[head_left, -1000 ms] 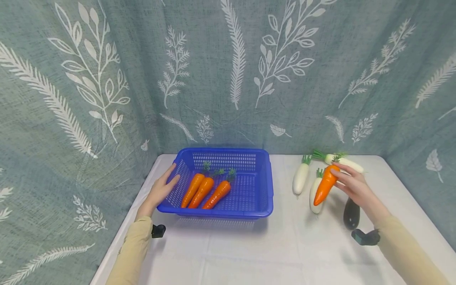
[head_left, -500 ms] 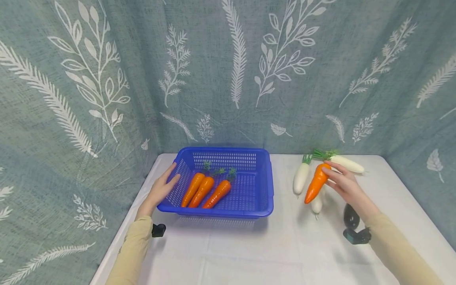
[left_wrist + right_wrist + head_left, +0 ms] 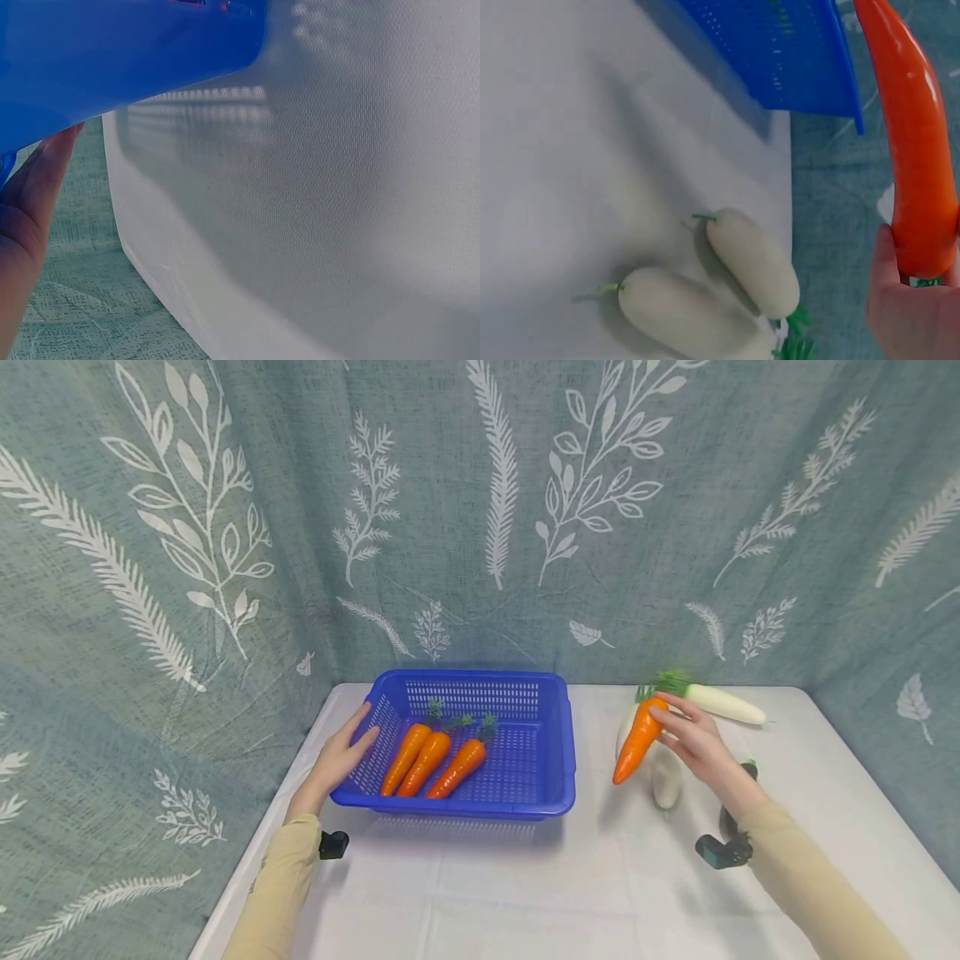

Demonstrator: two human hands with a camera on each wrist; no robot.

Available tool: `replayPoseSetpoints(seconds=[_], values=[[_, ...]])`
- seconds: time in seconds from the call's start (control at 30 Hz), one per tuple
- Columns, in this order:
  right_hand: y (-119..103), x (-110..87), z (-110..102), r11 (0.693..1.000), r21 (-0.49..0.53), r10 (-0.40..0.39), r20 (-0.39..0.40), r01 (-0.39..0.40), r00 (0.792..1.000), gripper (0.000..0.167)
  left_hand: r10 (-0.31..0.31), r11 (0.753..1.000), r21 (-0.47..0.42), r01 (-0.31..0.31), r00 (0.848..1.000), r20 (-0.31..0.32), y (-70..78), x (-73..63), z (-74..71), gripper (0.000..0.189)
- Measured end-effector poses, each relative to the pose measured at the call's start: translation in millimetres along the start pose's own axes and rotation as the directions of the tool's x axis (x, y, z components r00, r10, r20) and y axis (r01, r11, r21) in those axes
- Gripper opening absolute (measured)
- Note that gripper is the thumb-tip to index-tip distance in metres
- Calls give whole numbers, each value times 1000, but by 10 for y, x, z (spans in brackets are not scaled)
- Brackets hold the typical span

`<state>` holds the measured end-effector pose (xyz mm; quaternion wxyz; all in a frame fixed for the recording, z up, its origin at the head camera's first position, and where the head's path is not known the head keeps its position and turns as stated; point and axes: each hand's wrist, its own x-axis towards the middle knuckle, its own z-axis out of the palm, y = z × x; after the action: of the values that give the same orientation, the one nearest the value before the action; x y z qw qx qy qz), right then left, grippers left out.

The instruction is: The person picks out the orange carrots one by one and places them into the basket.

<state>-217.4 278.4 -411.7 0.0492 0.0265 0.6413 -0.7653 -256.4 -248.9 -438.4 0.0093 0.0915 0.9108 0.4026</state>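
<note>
My right hand (image 3: 693, 735) holds a carrot (image 3: 639, 743) by its thick top end, with the tip pointing down and left. In the right wrist view the carrot (image 3: 922, 150) rises from between the thumb and fingers. Below the hand lie white radishes; one radish (image 3: 666, 781) shows beside the carrot, and another is partly hidden behind it. On the far left my left hand (image 3: 337, 758) grips the left rim of the blue basket (image 3: 480, 808), its thumb over the inner side. Three carrots (image 3: 426, 764) with green tops lie in the basket's left half.
A third white radish (image 3: 726, 703) lies near the table's back edge. An eggplant (image 3: 748, 768) is mostly hidden behind the right wrist. Both wrists wear a black camera. A white cloth (image 3: 510, 893) covers the table, and a leaf-patterned curtain (image 3: 450, 510) hangs behind it.
My right hand has carried the carrot leftward, from over the middle radish to over the leftmost one. The left hand and basket have stayed put.
</note>
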Motion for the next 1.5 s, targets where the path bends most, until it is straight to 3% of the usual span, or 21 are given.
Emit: replayPoseSetpoints(seconds=[0.2, 0.43, 0.7, 1.5], values=[[-4, 67, 184, 1000, -11, -14, 2, 14, 1000, 60, -10, 1000, -1, 10, 1000, 4, 2, -1, -2, 64], [-12, 133, 398, 1000, 27, -8, 1, 8, 1000, 36, -9, 1000, -3, 9, 1000, 1, 11, -1, -1, 64], [16, 198, 649, 999, 35, 3, -4, -2, 1000, 56, -15, 1000, -6, 15, 1000, 0, 11, 11, -6, 64], [185, 370, 1321, 995, 88, -52, 11, 51, 999, 47, -5, 1000, -9, 5, 1000, -4, 19, -4, -2, 64]])
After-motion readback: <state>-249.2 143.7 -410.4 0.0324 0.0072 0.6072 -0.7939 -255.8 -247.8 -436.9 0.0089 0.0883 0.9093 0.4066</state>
